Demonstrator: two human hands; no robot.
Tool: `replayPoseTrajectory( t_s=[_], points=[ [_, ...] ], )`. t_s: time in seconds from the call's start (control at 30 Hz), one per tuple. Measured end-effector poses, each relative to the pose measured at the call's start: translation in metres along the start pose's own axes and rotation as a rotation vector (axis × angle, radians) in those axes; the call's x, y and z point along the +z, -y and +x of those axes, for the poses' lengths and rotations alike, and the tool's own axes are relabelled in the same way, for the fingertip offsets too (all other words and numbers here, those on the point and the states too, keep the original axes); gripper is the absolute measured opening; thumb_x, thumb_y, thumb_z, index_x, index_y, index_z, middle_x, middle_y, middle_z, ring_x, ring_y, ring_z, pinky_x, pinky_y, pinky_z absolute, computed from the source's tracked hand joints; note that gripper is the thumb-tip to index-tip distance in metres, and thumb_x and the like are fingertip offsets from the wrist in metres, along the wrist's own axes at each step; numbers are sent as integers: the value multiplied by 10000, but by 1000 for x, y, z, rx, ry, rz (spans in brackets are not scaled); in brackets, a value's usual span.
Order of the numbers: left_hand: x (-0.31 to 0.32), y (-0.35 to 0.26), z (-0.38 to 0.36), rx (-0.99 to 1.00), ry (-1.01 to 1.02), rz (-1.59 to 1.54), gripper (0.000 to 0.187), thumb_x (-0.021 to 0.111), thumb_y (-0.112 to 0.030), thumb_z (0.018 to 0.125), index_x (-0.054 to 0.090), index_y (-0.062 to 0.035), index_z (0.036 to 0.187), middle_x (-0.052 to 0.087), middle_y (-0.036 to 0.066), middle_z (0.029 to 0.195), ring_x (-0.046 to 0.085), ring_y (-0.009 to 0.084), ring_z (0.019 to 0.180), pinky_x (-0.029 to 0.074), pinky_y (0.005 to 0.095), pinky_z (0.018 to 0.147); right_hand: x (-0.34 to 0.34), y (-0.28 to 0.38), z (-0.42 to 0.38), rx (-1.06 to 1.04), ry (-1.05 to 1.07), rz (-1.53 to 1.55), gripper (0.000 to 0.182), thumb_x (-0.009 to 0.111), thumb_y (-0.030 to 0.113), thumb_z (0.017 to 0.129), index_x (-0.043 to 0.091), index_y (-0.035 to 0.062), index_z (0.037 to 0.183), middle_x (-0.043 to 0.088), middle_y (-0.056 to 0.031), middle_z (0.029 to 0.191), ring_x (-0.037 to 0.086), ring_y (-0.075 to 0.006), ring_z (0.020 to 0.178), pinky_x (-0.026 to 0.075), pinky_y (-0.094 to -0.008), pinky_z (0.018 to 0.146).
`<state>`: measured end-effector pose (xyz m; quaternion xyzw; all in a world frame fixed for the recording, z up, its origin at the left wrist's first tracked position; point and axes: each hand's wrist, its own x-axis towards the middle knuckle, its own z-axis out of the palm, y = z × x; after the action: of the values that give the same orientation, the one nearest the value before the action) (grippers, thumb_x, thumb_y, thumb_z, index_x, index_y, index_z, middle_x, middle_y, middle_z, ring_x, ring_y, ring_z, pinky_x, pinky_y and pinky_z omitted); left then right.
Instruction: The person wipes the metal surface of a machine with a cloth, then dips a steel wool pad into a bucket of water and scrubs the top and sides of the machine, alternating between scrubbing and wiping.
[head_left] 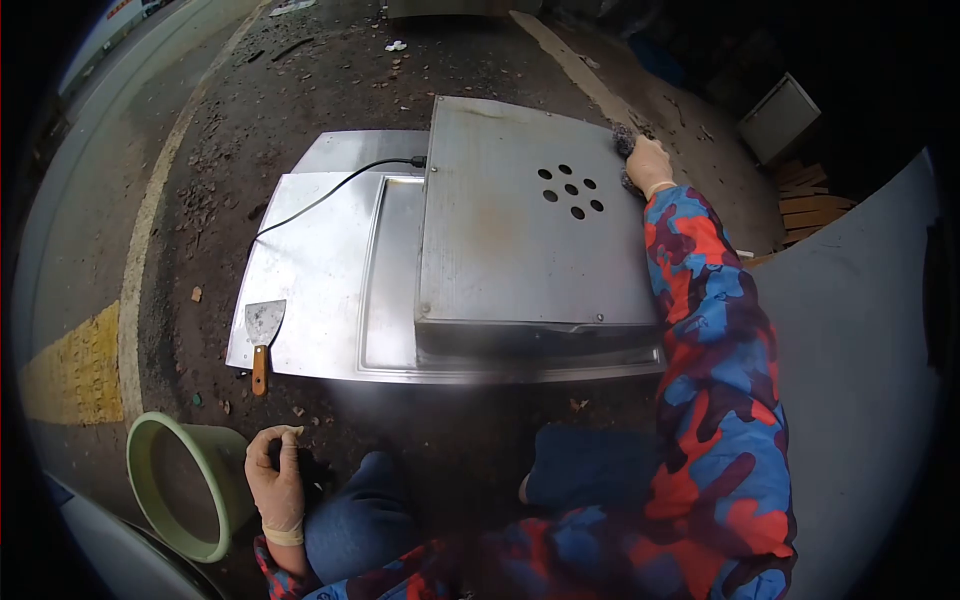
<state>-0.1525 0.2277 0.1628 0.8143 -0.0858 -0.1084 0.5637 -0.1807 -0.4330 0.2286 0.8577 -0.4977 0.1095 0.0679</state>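
Observation:
My right hand (650,165), in a pale thin glove, is closed around a dark, fuzzy scouring pad (624,142). It presses the pad at the far right edge of a grey metal box (500,240). The box has a cluster of round holes and stands on a shiny metal panel (310,230). A black cord (325,196) runs from the box's left side across the panel. Beside my left knee, my gloved left hand (277,485) has its fingers curled in, with nothing visible in them. Nearest to it is a pale green bucket (235,480).
A scraper (262,345) with a wooden handle lies over the panel's front left corner. Dirt and leaves cover the dark ground (330,75). At the right is a large pale surface (860,370), with wooden pieces (812,208) behind it. A yellow patch (85,370) marks the pavement at left.

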Motion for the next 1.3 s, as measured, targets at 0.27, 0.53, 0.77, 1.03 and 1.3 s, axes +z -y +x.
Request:
replayPoseTrajectory(
  t_s=[0.27,0.53,0.77,1.03,1.3],
  points=[
    [-4,15,8,59,30,67,119,577,-105,960,607,8,940,647,38,914,561,98,829,451,234,774,1,87,-24,-548,170,247,287,622,163,850,591,5,1087,581,-251,1186,545,-407,1131,447,-448,957],
    [12,1,9,-14,16,61,49,599,-32,902,613,10,881,642,74,900,589,165,865,443,282,851,39,116,37,-462,21,195,277,573,136,859,589,48,1122,568,-244,1198,557,-443,1116,467,-484,951],
    [-8,17,6,7,26,67,114,581,-107,959,594,6,958,648,50,920,571,95,831,467,228,731,22,48,51,-119,88,15,328,540,90,863,626,62,1179,566,-240,1253,570,-394,1153,466,-447,979],
    [6,7,8,-137,10,-24,48,587,-16,910,591,13,872,628,68,887,577,144,856,444,272,841,33,235,21,-667,102,251,310,504,88,874,611,63,1164,553,-200,1278,551,-395,1169,465,-458,984],
    [-6,9,3,-127,-7,-19,47,585,-16,910,593,16,877,627,69,889,580,144,855,450,275,834,31,48,72,-117,95,18,321,510,140,886,637,125,1180,595,-168,1252,559,-367,1173,464,-438,979]
  ],
)
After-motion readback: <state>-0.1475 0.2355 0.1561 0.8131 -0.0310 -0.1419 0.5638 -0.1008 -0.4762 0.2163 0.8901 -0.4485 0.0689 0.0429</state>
